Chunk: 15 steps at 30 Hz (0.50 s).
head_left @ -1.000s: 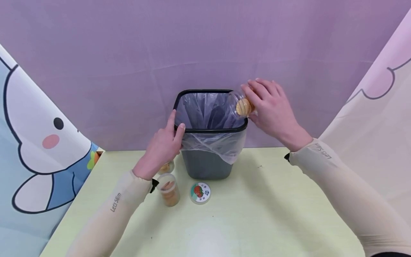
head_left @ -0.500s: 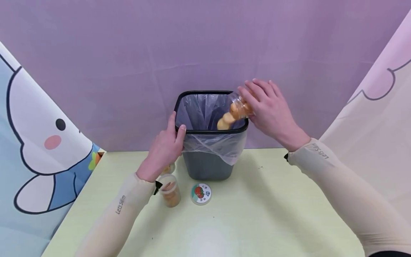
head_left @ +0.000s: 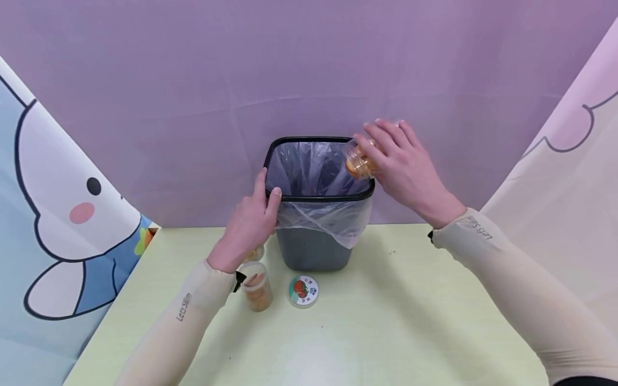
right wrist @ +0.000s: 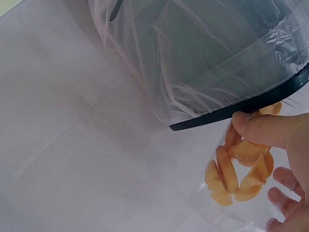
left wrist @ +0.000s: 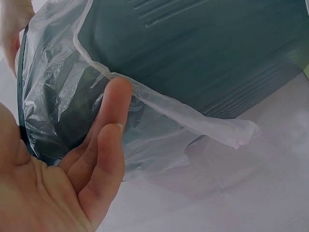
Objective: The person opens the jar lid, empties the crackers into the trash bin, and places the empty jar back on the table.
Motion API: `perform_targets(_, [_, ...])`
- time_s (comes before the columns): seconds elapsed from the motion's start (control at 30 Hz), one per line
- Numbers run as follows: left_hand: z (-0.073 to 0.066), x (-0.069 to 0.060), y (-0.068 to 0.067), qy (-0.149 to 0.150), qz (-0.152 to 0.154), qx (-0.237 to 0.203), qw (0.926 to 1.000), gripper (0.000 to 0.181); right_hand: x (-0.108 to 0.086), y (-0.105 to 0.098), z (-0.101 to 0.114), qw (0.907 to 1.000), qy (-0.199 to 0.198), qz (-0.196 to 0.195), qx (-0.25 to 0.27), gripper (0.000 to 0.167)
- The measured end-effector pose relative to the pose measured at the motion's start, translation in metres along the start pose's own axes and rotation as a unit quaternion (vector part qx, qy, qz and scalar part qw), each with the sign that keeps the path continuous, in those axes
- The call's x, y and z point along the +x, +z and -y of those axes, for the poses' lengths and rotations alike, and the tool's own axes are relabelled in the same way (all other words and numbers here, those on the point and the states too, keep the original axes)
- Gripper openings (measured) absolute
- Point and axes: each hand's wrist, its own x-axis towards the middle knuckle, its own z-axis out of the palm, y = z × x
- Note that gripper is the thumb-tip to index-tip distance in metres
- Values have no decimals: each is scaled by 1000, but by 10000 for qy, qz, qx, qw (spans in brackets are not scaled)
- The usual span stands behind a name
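Observation:
In the head view, my right hand (head_left: 403,166) grips a clear plastic jar (head_left: 361,159), tilted with its mouth over the bin's right rim. Curved orange snack pieces (right wrist: 248,162) lie inside the jar in the right wrist view, with my thumb on its wall. The grey trash bin (head_left: 315,246) has a black rim and a clear plastic liner (head_left: 325,217) folded over its outside. My left hand (head_left: 251,222) holds the bin's front left corner, thumb and index finger at the rim. Its other fingers (left wrist: 113,104) lie against the liner outside. The bin's bottom is hidden.
A translucent cup (head_left: 257,289) with orange-brown contents stands on the pale green table (head_left: 386,332), near my left wrist. Behind it, a second clear container (head_left: 256,253) is partly hidden. A round lid (head_left: 303,291) with a tomato picture lies before the bin. Purple cloth (head_left: 309,64) hangs behind.
Pieces slid toward the jar's mouth, and half a second ago several dropped into the bin. Now none is seen falling, and fewer show in the jar. Both hands stay nearly in place.

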Motion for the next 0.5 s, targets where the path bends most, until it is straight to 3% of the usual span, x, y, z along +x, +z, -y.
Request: perform_targets(0.5, [1, 1, 4, -47, -62, -81, 9999, 71, -2, 4, -1, 9997, -215, -115, -49, 66])
